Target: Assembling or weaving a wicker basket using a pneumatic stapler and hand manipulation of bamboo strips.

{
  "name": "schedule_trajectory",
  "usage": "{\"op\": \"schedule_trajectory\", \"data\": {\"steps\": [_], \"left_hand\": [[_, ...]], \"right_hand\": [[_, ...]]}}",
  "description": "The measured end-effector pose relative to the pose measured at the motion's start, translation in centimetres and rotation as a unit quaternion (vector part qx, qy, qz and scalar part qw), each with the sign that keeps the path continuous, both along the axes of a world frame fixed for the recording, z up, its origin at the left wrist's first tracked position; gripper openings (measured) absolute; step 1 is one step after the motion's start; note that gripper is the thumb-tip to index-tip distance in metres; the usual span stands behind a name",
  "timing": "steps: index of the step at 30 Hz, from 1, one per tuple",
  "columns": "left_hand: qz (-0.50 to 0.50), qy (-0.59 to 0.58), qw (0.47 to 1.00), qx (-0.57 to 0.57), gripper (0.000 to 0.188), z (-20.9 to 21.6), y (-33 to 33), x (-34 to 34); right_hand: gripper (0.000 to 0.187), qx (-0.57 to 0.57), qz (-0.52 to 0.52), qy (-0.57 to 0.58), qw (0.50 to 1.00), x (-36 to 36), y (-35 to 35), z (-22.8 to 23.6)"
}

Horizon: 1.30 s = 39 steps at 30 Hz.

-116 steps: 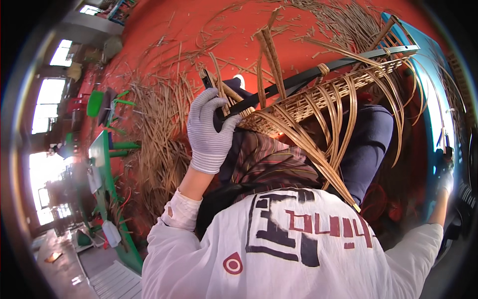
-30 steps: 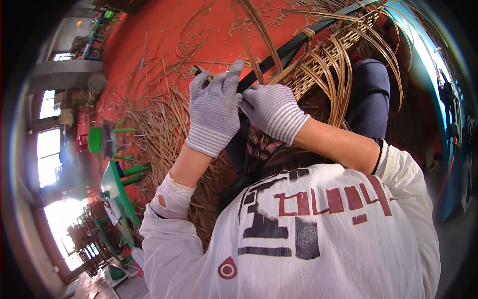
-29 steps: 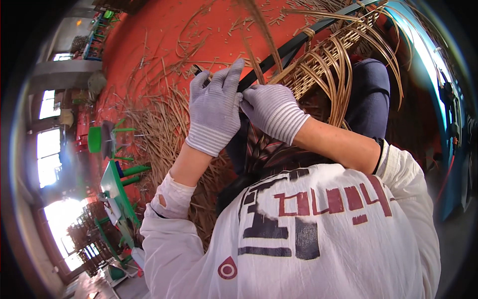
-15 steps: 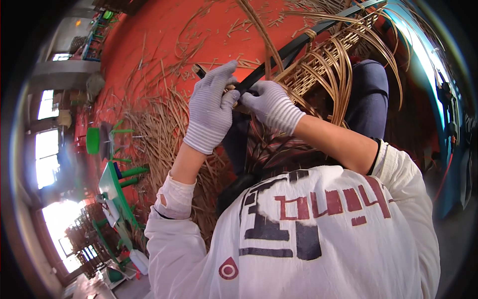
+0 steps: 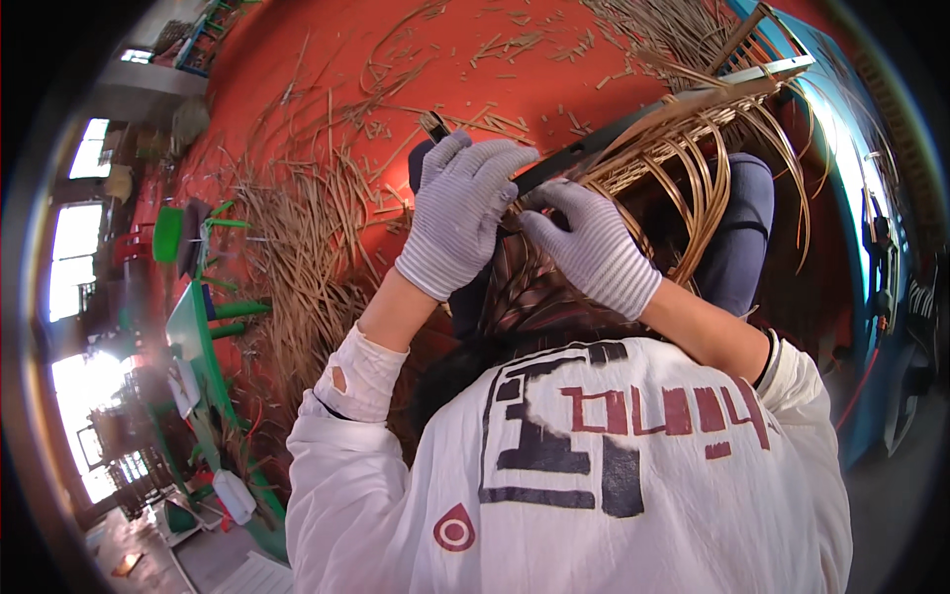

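A woven rattan piece [image 5: 653, 163] lies slantwise over my lap, with long loose strands [image 5: 693, 223] looping off its near side. Along its far edge runs a dark flat bar [image 5: 574, 153]. At the bar's near end my left hand [image 5: 460, 213], in a striped grey glove, has its fingers bent over; what it grips is hidden. Beyond its knuckles sticks out a dark, metallic tip [image 5: 433, 124] of something I cannot identify. Close beside it my right hand [image 5: 594, 243], gloved alike, has thumb and fingers curled in at the bar's end, their hold too small to make out.
Cut rattan strips [image 5: 307, 228] are heaped on the red floor [image 5: 485, 84] to the left, with short offcuts scattered farther away. A green-edged table [image 5: 213, 371] and a green stool [image 5: 168, 235] stand at left. A blue structure [image 5: 841, 109] rises at right.
Both hands have shifted a little to the right and nearer, the right one more so. The woven piece and its bar have tilted and moved slightly. My view has turned somewhat.
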<state>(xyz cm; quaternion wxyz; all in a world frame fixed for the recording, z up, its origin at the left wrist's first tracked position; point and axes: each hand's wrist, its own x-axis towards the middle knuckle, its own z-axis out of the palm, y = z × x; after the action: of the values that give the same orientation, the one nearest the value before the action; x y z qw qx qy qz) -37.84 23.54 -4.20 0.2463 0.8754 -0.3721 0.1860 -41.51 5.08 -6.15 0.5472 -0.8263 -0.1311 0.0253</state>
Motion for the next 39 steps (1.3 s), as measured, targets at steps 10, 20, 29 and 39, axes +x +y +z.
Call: {"op": "schedule_trajectory", "data": {"steps": [10,20,29,39], "left_hand": [[0.058,-0.06,0.981,-0.173,0.038,-2.2,-2.3,1.1],[0.066,-0.129,0.97,-0.194,0.006,-3.3,-1.5,4.1],[0.054,-0.14,0.97,-0.189,0.008,-3.1,-1.3,4.0],[0.088,-0.088,0.981,-0.148,0.01,-3.5,-0.9,3.6]], "right_hand": [[0.024,0.023,0.018,0.091,0.995,0.5,0.0,1.7],[0.015,-0.003,0.135,-0.021,0.991,-1.1,-1.0,2.8],[0.01,0.02,0.297,-0.022,0.954,-2.2,-0.4,3.4],[0.015,-0.096,0.062,-0.263,0.958,1.9,-2.3,4.6]]}}
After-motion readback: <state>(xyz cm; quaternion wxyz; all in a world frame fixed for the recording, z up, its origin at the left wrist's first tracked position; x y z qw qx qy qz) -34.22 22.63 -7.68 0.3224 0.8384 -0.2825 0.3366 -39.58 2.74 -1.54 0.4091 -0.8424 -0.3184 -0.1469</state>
